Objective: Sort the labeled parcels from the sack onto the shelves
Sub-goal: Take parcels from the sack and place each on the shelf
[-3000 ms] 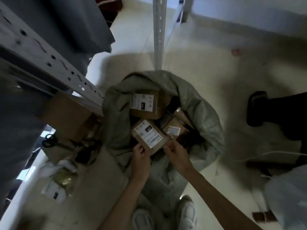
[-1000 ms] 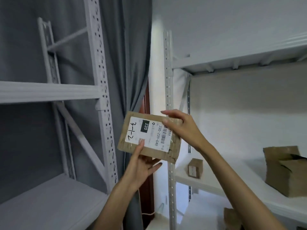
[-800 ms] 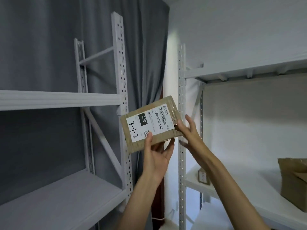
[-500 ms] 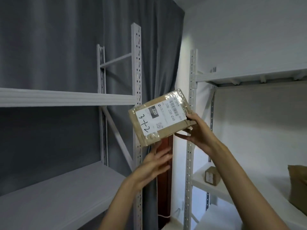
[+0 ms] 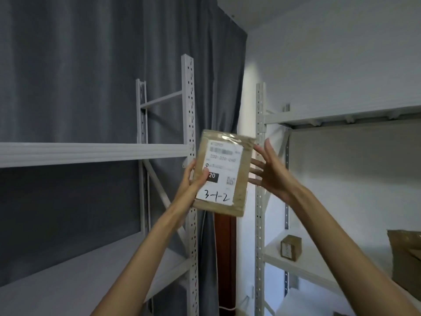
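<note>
Here the brown parcel (image 5: 224, 173) is held upright in the air between the 2 white shelving racks, in front of the grey curtain (image 5: 218, 87), its white label facing the camera with "3-1-2" handwritten at the bottom. The left hand (image 5: 193, 179) grips the parcel's left edge, thumb pressed on the label, while the right hand (image 5: 270, 172) is spread with straight fingers just beside the parcel's right edge; whether it touches is unclear. To the parcel's lower right, a small box (image 5: 291, 247) stands on the right rack's shelf (image 5: 303, 267).
</note>
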